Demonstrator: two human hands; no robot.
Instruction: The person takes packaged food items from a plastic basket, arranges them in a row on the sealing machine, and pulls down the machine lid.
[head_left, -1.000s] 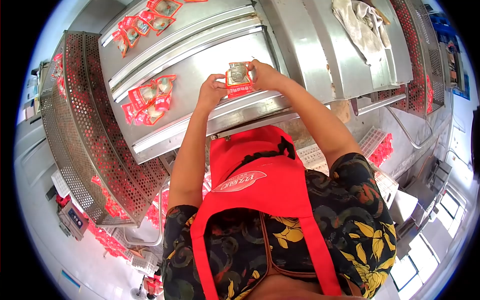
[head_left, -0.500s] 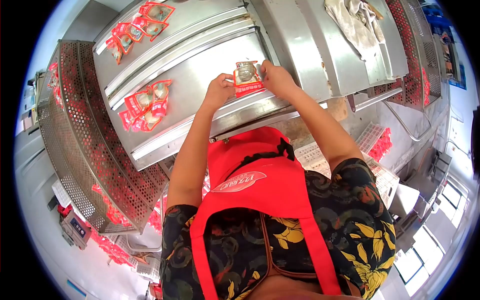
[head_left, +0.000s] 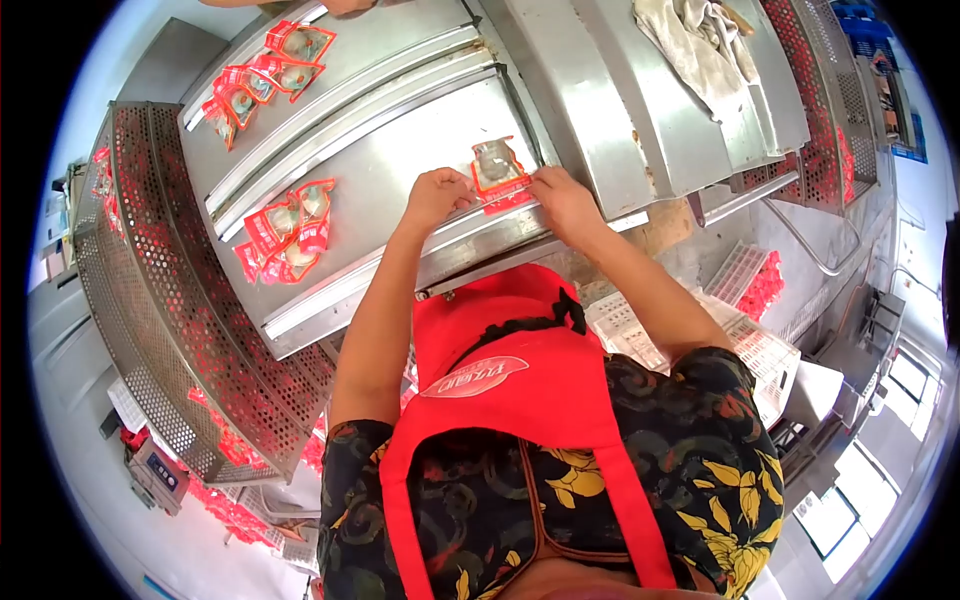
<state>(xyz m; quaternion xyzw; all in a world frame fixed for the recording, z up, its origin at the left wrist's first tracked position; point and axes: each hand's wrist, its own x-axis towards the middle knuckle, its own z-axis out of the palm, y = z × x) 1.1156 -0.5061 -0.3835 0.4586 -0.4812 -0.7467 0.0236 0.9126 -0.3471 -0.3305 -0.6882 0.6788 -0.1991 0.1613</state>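
A clear-fronted red food packet lies on the steel worktop between my hands, with a pale round item inside. My left hand is closed at its lower left edge, thumb and fingers pinched together. At the right edge, my right hand has its fingers closed on the red border. To the left, a small pile of similar red packets rests on the same worktop.
Across a raised metal rail, several red packets lie in a row; another person's hand shows beyond them. A perforated metal bin stands left. A cloth lies on the steel cover at right. White crates sit below.
Both hands have shifted down the packet's sides toward its lower red end. The packet's clear window now looks smoother. Another person's hand has come into view at the top.
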